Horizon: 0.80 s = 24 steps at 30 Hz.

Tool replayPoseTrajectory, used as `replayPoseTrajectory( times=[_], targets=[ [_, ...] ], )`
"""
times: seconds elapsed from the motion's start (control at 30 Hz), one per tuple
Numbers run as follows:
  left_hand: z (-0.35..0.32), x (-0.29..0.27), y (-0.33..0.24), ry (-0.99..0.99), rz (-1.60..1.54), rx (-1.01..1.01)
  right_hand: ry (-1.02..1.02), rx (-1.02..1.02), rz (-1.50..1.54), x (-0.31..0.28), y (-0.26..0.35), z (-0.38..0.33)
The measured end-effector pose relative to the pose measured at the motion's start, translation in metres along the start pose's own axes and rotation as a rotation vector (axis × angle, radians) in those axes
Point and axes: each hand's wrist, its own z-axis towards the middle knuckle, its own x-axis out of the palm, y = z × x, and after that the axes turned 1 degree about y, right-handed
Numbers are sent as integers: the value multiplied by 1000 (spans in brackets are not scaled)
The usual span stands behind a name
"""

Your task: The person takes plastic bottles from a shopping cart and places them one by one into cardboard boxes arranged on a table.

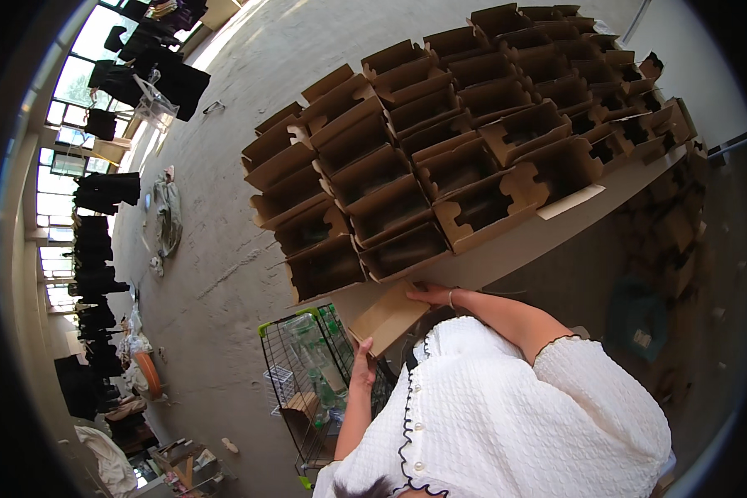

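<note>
So the box [388, 318] is up in both hands, right by the near edge of the bench [515, 256]; can't tell if it's touching it. Left hand [363, 363] has its fingers closed on the lower-left end, right hand [430, 295] has its fingers gripping the upper-right end. Behind that, the bench is packed with rows of open boxes [382, 174], plain brown on the sides I can see. Wire cart [267, 353] with green trim sits just left, clear bottles [315, 353] inside. Only label-ish thing I spot is a pale tag [642, 338] on a teal thing at right, way too small to read.
</note>
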Motion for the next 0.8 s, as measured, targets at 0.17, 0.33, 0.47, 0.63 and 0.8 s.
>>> replayPoseTrajectory(
  times=[0.17,0.33,0.47,0.63,0.8],
  targets=[
    [-26,19,3,-15,-70,-188,258,225,447,-21,17,-50],
    [-37,66,-29,93,-39,-342,253,569,525,-33,18,-92],
    [-23,93,-49,217,59,-510,14,385,731,-26,5,-129],
    [35,118,-60,471,683,-536,-258,139,938,-1,-24,-186],
    [45,176,-63,751,1006,-544,-482,2,1135,31,-21,-244]
  ],
)
